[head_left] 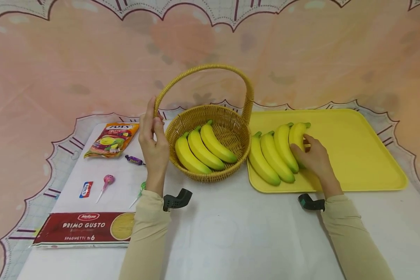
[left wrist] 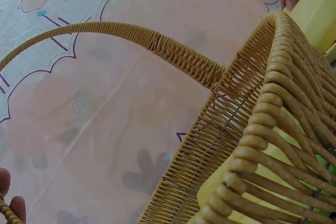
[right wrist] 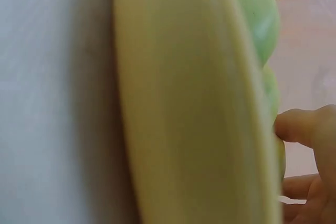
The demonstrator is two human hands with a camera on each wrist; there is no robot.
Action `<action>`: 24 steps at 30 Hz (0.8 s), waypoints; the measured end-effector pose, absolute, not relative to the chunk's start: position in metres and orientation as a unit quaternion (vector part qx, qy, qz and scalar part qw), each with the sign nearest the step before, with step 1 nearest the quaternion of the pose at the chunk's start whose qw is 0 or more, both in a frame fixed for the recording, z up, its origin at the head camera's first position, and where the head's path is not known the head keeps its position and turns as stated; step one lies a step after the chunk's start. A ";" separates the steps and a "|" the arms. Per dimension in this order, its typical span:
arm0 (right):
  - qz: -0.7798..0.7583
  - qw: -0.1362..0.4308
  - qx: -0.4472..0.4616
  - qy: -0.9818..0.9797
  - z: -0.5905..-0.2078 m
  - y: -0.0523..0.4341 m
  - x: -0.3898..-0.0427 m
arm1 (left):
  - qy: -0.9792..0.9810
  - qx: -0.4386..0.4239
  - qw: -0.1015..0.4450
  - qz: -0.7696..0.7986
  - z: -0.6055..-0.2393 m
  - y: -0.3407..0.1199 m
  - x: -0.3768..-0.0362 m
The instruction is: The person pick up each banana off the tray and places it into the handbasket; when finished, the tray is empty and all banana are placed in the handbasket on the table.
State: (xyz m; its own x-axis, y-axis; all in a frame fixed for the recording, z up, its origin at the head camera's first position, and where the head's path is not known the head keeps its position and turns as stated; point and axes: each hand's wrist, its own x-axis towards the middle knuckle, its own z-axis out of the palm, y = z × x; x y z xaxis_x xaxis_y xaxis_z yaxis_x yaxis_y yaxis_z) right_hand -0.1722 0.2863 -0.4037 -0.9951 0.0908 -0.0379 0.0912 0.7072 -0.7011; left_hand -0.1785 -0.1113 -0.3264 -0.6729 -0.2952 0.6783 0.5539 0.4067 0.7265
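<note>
In the head view my left hand [head_left: 154,142] grips the left side of the wicker basket's handle [head_left: 210,67], with its fingertips beside the cane. Three yellow bananas with green tips lie inside the basket [head_left: 210,177]. My right hand [head_left: 315,157] pinches the rightmost banana [head_left: 296,134] between thumb and fingers, over the yellow tray [head_left: 364,155]. Several bananas lie side by side there, the leftmost banana [head_left: 262,161] close against the basket. In the right wrist view, the tray's rim [right wrist: 194,98] hides most of the held banana. Part of the basket's weave [left wrist: 257,145] fills the left wrist view.
On the left of the white table [head_left: 231,233] lie an orange candy bag [head_left: 112,140], a purple wrapped candy [head_left: 134,160], a pink lollipop [head_left: 108,180], a green lollipop [head_left: 141,188] and a small red-and-blue packet [head_left: 86,189]. A spaghetti pack [head_left: 84,230] lies near the left forearm.
</note>
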 end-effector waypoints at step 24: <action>-0.390 -0.073 -0.016 0.918 -0.396 0.263 -0.118 | -0.741 -0.093 0.391 -0.538 -0.327 -0.112 -0.179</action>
